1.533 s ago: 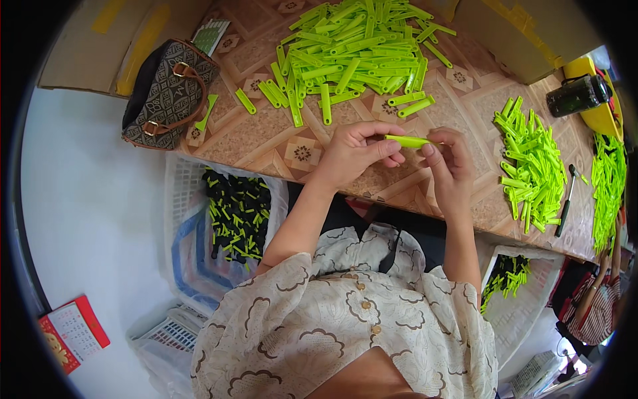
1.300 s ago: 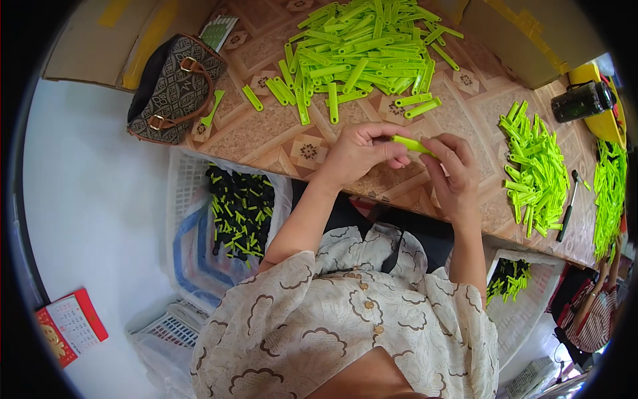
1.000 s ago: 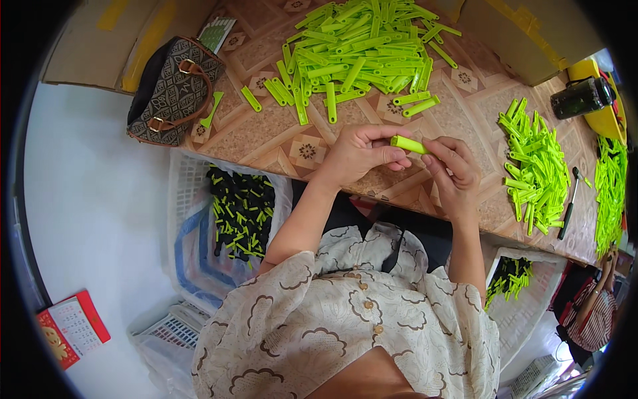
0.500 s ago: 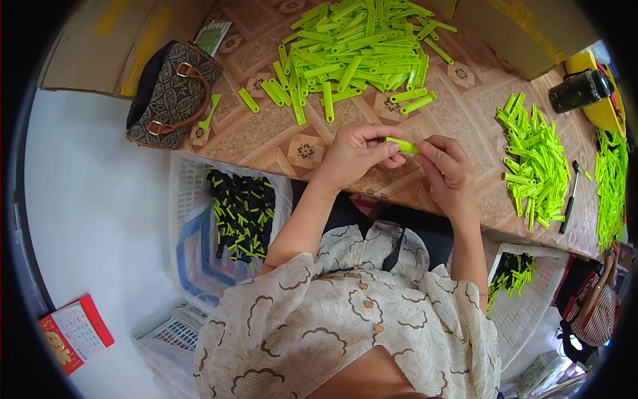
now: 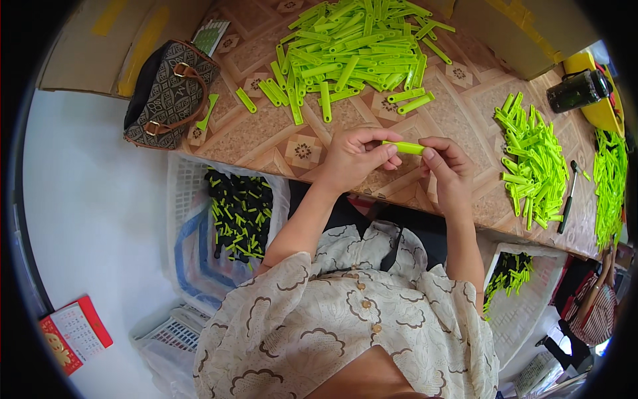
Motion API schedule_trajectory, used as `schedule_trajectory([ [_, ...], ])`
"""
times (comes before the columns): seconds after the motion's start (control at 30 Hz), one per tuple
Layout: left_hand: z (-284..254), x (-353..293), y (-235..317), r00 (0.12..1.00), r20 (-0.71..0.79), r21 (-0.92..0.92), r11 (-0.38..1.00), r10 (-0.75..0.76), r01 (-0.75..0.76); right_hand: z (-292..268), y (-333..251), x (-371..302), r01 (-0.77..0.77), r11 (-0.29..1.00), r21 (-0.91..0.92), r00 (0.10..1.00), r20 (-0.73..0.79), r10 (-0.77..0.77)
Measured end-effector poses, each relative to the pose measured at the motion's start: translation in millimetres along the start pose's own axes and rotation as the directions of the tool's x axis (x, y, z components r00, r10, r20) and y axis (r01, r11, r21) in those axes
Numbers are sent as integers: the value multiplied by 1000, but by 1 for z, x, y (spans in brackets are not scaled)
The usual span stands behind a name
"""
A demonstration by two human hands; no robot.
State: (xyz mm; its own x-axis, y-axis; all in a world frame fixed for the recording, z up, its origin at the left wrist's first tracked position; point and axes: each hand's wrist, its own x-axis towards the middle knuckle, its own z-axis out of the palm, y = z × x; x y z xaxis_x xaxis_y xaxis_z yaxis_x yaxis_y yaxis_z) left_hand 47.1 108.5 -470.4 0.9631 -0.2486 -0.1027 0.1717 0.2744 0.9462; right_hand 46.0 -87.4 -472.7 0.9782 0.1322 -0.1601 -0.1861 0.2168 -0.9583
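Over the table's near edge, a lime-green plastic handle [image 5: 407, 147] is held level between my two hands. My left hand [image 5: 359, 157] pinches its left end between thumb and fingers. At its right end, my right hand [image 5: 449, 170] grips with thumb and forefinger. Beyond my hands lies a large heap of similar green handles [image 5: 359, 50], with several loose ones at its near side. To the right is a second pile of slimmer green pieces [image 5: 531, 159]. Whether the held piece is one part or two fitted together, I cannot tell.
A patterned handbag [image 5: 169, 96] stands at the table's left end. Below it, a lined white basket [image 5: 193, 179] holds black-and-green pieces; another lined crate [image 5: 531, 306] sits lower right. A black-handled tool [image 5: 568, 199], a dark bottle [image 5: 578, 92] and a cardboard box [image 5: 515, 40] are on the right.
My right thumb and fingers have shifted back toward the handle's right end, so more of it shows between my hands. My left hand keeps its pinch.
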Motion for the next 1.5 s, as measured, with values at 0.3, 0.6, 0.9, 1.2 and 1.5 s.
schedule_trajectory([
  [0.3, 2, 3, -5, 999, -34, -1, 1000, 12, -12, 7, -2, 2, 163, 930, -328, 985, -5, -175],
  [0.6, 0, 7, -8, 998, 58, -59, 998, 28, -25, 7, -16, -2, 479, 509, -715, 858, 259, -443],
  [0.9, 7, 9, -15, 999, -14, -92, 995, 45, -46, 5, -11, 0, 442, 654, -613, 895, 259, -362],
  [1.2, 24, 7, -8, 807, 221, 757, 426, 548, -496, 10, -23, 0, 136, 872, -469, 991, 80, -111],
  [1.5, 30, -2, -5, 707, 211, 756, 345, 675, -556, -5, 0, 3, 253, 801, -542, 939, -60, -338],
])
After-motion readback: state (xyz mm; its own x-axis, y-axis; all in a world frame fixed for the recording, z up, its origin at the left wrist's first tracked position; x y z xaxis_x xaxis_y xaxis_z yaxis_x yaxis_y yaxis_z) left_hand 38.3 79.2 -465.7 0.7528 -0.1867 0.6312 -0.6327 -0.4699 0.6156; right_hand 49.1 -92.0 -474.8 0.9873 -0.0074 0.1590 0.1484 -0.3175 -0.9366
